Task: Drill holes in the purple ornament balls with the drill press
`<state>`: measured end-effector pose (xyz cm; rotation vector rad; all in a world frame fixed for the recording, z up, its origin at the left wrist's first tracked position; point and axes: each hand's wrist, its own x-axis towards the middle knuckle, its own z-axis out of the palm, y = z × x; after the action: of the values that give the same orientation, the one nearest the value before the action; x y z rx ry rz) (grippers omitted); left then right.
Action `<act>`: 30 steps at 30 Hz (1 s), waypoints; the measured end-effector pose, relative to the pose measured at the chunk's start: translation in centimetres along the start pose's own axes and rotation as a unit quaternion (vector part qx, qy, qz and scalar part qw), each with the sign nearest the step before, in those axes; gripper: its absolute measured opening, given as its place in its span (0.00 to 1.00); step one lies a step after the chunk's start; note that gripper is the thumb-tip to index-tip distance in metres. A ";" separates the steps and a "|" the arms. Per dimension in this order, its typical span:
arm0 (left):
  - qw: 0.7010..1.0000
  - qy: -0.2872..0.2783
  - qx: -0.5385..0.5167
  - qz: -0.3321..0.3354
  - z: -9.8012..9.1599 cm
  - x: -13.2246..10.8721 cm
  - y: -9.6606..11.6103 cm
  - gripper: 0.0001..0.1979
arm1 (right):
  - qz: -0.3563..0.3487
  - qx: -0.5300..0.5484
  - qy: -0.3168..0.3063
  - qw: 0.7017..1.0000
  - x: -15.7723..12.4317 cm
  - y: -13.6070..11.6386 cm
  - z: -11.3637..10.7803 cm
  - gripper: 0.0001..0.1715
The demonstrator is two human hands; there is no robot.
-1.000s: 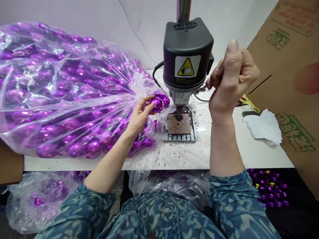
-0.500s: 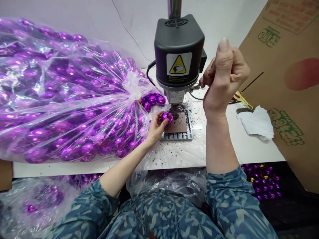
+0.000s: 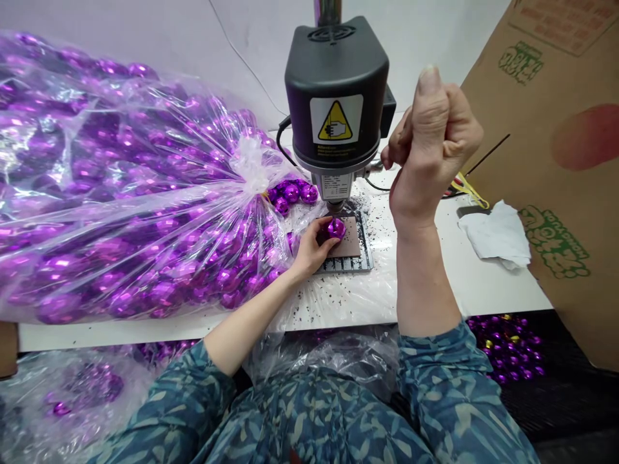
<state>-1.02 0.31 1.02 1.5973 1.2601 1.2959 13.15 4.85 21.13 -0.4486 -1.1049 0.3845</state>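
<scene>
My left hand [image 3: 312,251] is shut on a shiny purple faceted ball ornament [image 3: 336,229], pressing it down on a brown pad [image 3: 352,243] just under the bit of a black bench drill [image 3: 336,87]. The pad sits in a metal grid jig [image 3: 345,265] strewn with dark drilling dust. My right hand [image 3: 430,145] is raised in a fist beside the drill head, and its fingers close around a thin metal lever [image 3: 374,168] on the drill's side. The drill bit's tip is hidden behind the ball.
A large tied plastic bag of purple balls [image 3: 120,193] fills the left of the white table [image 3: 464,303], with several loose balls [image 3: 290,192] past its knot. A white cloth [image 3: 496,235] and yellow-handled tool [image 3: 467,188] lie right, before a cardboard sheet [image 3: 546,129].
My left hand has moved the ball from beside the bag's knot to the pad beneath the drill. My right hand stays raised on the lever.
</scene>
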 end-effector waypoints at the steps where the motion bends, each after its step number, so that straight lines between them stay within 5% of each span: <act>1: 1.000 -0.004 0.007 0.008 0.1 -0.2 0.1 0.25 | 0.001 0.000 0.002 1.000 0.0 0.0 0.0 0.39; 17: 0.999 0.030 -0.025 -0.009 0.9 -0.5 0.1 0.26 | -0.024 -0.035 0.034 0.999 -3.1 0.1 -1.5 0.38; 30: 0.999 0.033 -0.042 0.007 1.0 -0.6 0.0 0.25 | -0.151 0.066 0.011 0.986 -4.3 1.6 -2.2 0.35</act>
<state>-0.05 -0.26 0.62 1.5188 1.2202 1.4029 13.31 3.68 16.17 -0.1626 -1.0984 0.1826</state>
